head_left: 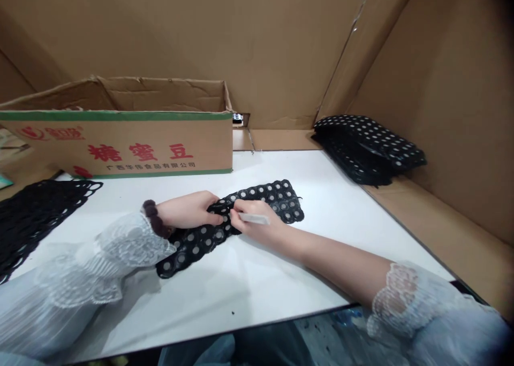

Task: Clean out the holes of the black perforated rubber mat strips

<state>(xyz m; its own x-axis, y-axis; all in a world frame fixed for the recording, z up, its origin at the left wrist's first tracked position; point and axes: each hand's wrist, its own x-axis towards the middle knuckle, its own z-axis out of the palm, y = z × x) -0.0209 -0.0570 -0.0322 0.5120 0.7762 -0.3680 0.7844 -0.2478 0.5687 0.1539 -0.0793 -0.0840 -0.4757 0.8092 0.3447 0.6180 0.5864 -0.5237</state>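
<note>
A black strip of rubbery rings with grey round centres [277, 197] lies across the white tabletop [257, 286]. My left hand [190, 210] grips the strip near its middle, pressing it down. My right hand [252, 221] rests on the strip just beside the left hand and holds a small flat white tool [254, 219] against the rings. Both wrists wear white lace sleeves. A dark bead bracelet [156, 219] sits on my left wrist.
A cardboard box with red lettering and green stripes [120, 141] stands at the back left. A pile of black rings without centres [32, 211] lies at the left edge. A stack of filled black strips [369, 146] rests at the back right. Cardboard walls surround the table.
</note>
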